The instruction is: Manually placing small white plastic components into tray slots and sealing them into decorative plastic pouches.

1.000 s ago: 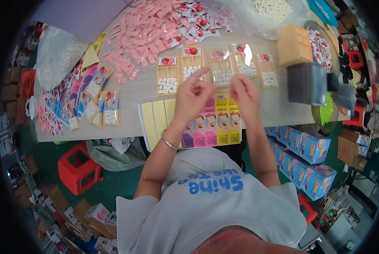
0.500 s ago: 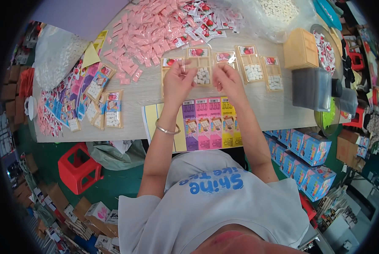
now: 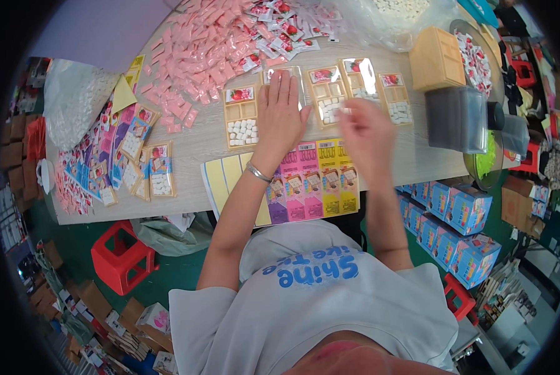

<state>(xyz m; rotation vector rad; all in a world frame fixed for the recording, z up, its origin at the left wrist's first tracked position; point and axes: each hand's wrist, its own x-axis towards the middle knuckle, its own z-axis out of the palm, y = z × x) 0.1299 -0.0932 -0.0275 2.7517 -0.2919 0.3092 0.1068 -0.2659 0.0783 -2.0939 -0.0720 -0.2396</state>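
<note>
My left hand [image 3: 281, 115] lies flat with straight fingers on a small compartment tray [image 3: 290, 70] that looks covered with clear plastic. Left of it, a wooden-coloured tray [image 3: 232, 112] holds small white pieces [image 3: 242, 132] and a strawberry-printed sachet [image 3: 240, 94]. My right hand [image 3: 370, 128], blurred by motion, is raised with bent fingers beside another filled tray [image 3: 321, 90]; whether it holds anything is unclear. Two further filled trays, a shiny-topped tray [image 3: 357, 67] and an outer tray [image 3: 392, 92], stand to the right. Coloured printed card sheets [image 3: 302, 184] lie near the table's front edge.
Pink packets [image 3: 198, 59] and strawberry sachets [image 3: 286, 31] are heaped at the back. Finished-looking packs [image 3: 161, 169] lie left beside a bag of white pieces [image 3: 80, 94]. Stacked empty trays [image 3: 436, 65] and clear plastic covers [image 3: 455, 122] stand right. A red stool [image 3: 123, 256] is below.
My left hand has flattened onto a tray, its fingers now straight. My right hand has moved right and toward me. The trays shifted slightly in view, and more of the leftmost one shows.
</note>
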